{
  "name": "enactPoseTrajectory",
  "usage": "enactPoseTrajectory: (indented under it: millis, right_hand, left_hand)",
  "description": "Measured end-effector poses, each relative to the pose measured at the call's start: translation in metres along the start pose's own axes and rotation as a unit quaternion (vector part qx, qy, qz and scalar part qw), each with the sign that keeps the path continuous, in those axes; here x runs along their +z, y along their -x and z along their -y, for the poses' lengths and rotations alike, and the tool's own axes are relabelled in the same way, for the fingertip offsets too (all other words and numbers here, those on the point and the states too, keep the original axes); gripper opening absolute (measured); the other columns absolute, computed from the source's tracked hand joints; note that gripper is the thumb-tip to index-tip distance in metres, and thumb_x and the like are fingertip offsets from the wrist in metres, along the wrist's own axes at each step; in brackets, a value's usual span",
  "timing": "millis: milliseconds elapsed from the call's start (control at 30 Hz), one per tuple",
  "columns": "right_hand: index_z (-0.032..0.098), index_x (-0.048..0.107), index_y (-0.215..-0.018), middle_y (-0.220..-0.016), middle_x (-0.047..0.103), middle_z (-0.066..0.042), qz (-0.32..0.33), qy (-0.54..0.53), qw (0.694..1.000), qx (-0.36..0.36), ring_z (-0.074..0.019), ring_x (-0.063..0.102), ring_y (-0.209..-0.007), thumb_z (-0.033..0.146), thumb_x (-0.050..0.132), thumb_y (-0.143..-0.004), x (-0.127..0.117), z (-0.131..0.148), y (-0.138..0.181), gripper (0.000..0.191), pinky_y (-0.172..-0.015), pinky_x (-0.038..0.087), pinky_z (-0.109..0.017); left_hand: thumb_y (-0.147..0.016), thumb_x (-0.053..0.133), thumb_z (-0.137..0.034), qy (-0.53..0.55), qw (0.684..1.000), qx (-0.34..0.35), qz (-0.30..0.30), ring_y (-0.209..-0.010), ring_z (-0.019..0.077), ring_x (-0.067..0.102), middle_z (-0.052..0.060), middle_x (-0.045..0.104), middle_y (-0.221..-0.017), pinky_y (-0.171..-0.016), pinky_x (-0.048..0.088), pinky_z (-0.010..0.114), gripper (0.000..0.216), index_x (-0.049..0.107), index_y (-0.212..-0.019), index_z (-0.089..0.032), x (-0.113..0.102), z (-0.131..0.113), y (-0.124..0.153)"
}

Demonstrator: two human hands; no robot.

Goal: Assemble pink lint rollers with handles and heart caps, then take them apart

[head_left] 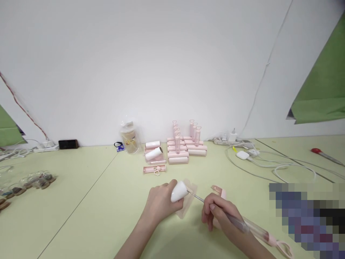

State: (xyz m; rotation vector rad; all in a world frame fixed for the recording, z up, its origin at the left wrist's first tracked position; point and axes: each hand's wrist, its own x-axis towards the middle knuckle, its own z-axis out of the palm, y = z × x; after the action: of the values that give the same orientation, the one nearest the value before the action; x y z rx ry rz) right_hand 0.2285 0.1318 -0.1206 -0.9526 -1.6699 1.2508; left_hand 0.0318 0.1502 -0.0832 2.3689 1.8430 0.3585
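Note:
My left hand (161, 202) is closed around a white lint roll (179, 191) wrapped in a clear film (188, 199), low in the middle of the pale green table (107, 201). My right hand (218, 212) pinches a thin metal rod (198, 197) whose tip meets the roll's end. The rod runs back into a clear tube handle (253, 228) ending in a pink heart loop (283, 247). A pink part (219, 191) lies just behind my right hand.
At the back stand stacked pink roller cases (185, 151), upright pink handles (195, 135), two white rolls (153, 151), an open pink case (154, 169) and a bagged cup (129, 138). White cables and chargers (250, 156) spread right. Small jars (29, 181) sit left.

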Motion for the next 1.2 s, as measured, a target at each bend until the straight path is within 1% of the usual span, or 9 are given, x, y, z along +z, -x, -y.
enactPoseTrajectory:
  millis: [233,533,667,833,900,1000,1100,1167,1200]
  right_hand:
    - [0.020,0.046,-0.068,-0.063,0.060,-0.001,0.002,0.008,1.000,-0.004,-0.0123,0.057,-0.049,0.034,0.035,-0.087,-0.002,-0.004,0.000,0.027,-0.050,0.043,-0.024]
    - [0.020,0.046,-0.067,-0.062,0.060,-0.001,0.007,0.012,1.000,0.000,-0.0126,0.056,-0.049,0.037,0.035,-0.086,-0.002,-0.004,0.000,0.028,-0.049,0.043,-0.024]
    - [0.020,0.046,-0.067,-0.061,0.059,0.000,-0.003,0.033,0.999,0.015,-0.0117,0.055,-0.050,0.031,0.035,-0.087,0.003,0.001,0.000,0.025,-0.050,0.043,-0.023]
    - [0.020,0.046,-0.068,-0.063,0.059,0.001,-0.014,0.076,0.997,0.019,-0.0103,0.054,-0.048,0.028,0.035,-0.087,0.010,0.004,-0.001,0.023,-0.048,0.041,-0.022]
    - [0.020,0.046,-0.068,-0.062,0.059,0.002,-0.037,0.070,0.996,0.035,-0.0101,0.053,-0.047,0.029,0.036,-0.086,0.008,0.002,-0.004,0.023,-0.047,0.040,-0.021]
    - [0.020,0.046,-0.070,-0.050,0.055,0.005,-0.088,0.007,0.994,0.059,-0.0099,0.049,-0.035,0.037,0.039,-0.084,-0.001,0.004,-0.010,0.023,-0.038,0.036,-0.021]
    - [0.022,0.042,-0.073,-0.042,0.054,0.006,-0.139,-0.055,0.988,0.028,-0.0107,0.045,-0.028,0.049,0.036,-0.085,-0.013,0.021,-0.018,0.030,-0.034,0.036,-0.022]
    - [0.023,0.039,-0.066,-0.039,0.055,0.005,-0.181,-0.042,0.983,-0.004,-0.0106,0.044,-0.027,0.052,0.034,-0.087,-0.021,0.039,-0.025,0.036,-0.035,0.038,-0.023]
    - [0.023,0.039,-0.061,-0.036,0.053,0.004,-0.207,-0.022,0.978,-0.019,-0.0101,0.042,-0.027,0.052,0.034,-0.087,-0.025,0.049,-0.029,0.039,-0.034,0.036,-0.022]
  left_hand:
    - [-0.071,0.050,-0.034,-0.004,1.000,0.017,-0.006,-0.062,0.0203,0.061,-0.001,0.064,-0.071,-0.046,0.021,0.024,0.016,0.051,-0.084,-0.026,0.002,0.001,0.001]
    - [-0.071,0.051,-0.033,-0.010,1.000,0.015,-0.004,-0.062,0.0198,0.061,-0.001,0.063,-0.070,-0.046,0.020,0.025,0.014,0.050,-0.081,-0.025,0.002,0.001,0.002]
    - [-0.070,0.051,-0.033,-0.031,0.999,0.014,-0.001,-0.061,0.0197,0.061,-0.001,0.063,-0.069,-0.046,0.019,0.025,0.013,0.051,-0.080,-0.025,0.001,0.003,0.001]
    - [-0.068,0.054,-0.035,-0.036,0.999,-0.009,0.022,-0.061,0.0194,0.061,-0.002,0.062,-0.066,-0.046,0.019,0.024,0.013,0.052,-0.077,-0.025,-0.006,0.008,0.003]
    - [-0.068,0.054,-0.034,-0.027,0.999,-0.016,0.020,-0.060,0.0191,0.061,-0.003,0.062,-0.064,-0.047,0.019,0.024,0.012,0.052,-0.076,-0.025,-0.011,0.010,0.004]
    - [-0.067,0.055,-0.034,0.028,0.999,-0.028,-0.001,-0.061,0.0193,0.060,-0.004,0.062,-0.065,-0.048,0.023,0.023,0.016,0.052,-0.082,-0.027,-0.017,0.011,0.004]
    - [-0.069,0.055,-0.038,0.136,0.990,-0.021,-0.032,-0.068,0.0211,0.060,-0.002,0.065,-0.077,-0.051,0.031,0.023,0.029,0.050,-0.095,-0.028,-0.019,0.004,0.000]
    - [-0.069,0.056,-0.039,0.205,0.978,0.001,-0.036,-0.072,0.0218,0.060,-0.001,0.064,-0.083,-0.054,0.035,0.024,0.034,0.048,-0.100,-0.027,-0.017,-0.005,-0.006]
    - [-0.069,0.056,-0.037,0.235,0.971,0.014,-0.035,-0.073,0.0216,0.060,0.000,0.063,-0.085,-0.056,0.037,0.024,0.035,0.047,-0.102,-0.027,-0.015,-0.010,-0.009]
